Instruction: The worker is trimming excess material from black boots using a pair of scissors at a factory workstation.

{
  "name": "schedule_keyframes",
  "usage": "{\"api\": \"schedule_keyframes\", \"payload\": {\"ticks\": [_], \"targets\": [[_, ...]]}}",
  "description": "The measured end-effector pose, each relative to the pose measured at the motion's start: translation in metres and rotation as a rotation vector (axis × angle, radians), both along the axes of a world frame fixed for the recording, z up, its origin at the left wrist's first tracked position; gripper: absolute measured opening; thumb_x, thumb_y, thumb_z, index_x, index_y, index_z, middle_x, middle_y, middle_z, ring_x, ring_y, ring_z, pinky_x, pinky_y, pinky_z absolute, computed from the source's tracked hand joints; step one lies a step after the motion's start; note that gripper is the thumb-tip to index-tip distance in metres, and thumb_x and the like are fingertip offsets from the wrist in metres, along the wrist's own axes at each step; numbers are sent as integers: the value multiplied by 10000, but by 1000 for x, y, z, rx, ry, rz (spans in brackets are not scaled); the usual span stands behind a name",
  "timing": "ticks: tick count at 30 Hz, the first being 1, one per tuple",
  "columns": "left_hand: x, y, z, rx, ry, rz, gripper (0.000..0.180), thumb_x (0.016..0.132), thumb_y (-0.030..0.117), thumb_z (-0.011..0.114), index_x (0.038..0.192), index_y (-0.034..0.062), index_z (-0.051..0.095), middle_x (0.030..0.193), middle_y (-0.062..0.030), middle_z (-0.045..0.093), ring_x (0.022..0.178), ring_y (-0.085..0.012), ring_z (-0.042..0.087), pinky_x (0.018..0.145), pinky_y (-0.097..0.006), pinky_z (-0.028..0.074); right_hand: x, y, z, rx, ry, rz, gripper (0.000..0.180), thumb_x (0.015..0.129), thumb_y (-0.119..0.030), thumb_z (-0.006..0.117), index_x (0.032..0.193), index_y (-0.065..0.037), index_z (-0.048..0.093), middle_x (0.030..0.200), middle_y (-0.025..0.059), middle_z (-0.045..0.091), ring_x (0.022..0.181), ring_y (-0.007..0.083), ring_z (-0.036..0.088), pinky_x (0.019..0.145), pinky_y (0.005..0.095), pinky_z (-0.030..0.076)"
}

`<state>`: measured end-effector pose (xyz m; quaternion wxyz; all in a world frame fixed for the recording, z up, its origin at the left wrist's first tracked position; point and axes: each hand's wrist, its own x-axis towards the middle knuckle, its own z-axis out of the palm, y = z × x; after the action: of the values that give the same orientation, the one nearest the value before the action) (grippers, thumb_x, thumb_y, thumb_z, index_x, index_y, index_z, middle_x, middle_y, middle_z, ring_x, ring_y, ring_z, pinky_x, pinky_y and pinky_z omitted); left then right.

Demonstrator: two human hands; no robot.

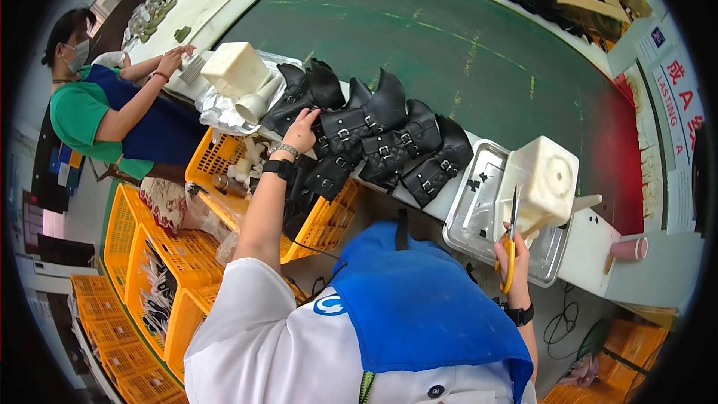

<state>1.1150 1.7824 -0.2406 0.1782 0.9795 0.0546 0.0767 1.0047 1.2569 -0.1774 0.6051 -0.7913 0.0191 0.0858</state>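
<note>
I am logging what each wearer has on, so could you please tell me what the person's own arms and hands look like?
Both forearms are bare below short white sleeves. The left hand has no glove; its wrist carries a metal-link bracelet above a black band. The right hand, also ungloved, has a black wristband. A blue apron covers the chest.

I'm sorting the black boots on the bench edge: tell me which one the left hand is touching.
The leftmost black boot in the row: the left hand rests on its shaft. The other buckled boots lie to its right, untouched. The right hand holds yellow scissors.
</note>
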Motion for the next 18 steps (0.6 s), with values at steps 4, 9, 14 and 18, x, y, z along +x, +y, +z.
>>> {"api": "schedule_keyframes", "payload": {"ticks": [4,9,14,18], "targets": [[-27,10,16,-229,-281,-33,405,722,-7,509,1124,22,551,1137,-196,556,1071,-351,519,920,-365,422,7,9,0,-21,22,33,456,830,-87,613,1259,-24,472,763,-36,448,665,46,412,586,177,342],[-87,63,-6,-434,-385,494,303,775,112,564,1070,45,588,1017,-181,622,951,-336,591,828,-356,468,7,27,3,-23,71,-11,441,850,-93,581,1267,-27,452,802,-22,467,673,53,450,589,184,367],[-164,109,-147,-360,407,777,426,766,248,548,1150,65,532,1113,-204,585,1062,-340,550,910,-398,427,8,58,20,-52,112,42,441,857,-91,566,1272,-28,432,791,-7,477,668,61,457,583,186,371],[-164,78,-192,-379,839,561,530,797,198,474,1294,26,405,1274,-218,473,1195,-334,451,1002,-364,370,-4,75,30,-128,134,55,443,858,-86,565,1272,-12,424,785,-12,474,654,53,444,570,182,363]]}}
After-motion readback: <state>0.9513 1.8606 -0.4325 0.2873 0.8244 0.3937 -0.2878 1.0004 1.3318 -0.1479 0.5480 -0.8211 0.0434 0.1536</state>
